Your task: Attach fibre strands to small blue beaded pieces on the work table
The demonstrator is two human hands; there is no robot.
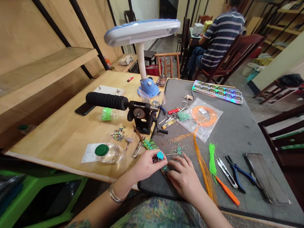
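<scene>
My left hand [146, 166] is closed in a pinch on a small teal bead cluster [160, 155] at the near edge of the grey mat [242, 132]. My right hand [183, 175] lies just right of it on the mat, fingers curled toward the left hand; whether they hold anything is hidden. Loose green-headed pins [178, 150] lie just beyond both hands. A black vise with a foam handle [132, 108] stands behind them.
Orange strands [203, 161] and green strands [212, 158] lie right of my hands, then snips [226, 172], blue pliers [240, 173] and a phone [266, 177]. A lamp [143, 32], a clear jar [109, 152] and a bag of orange line [204, 118] sit behind. A person sits at the back.
</scene>
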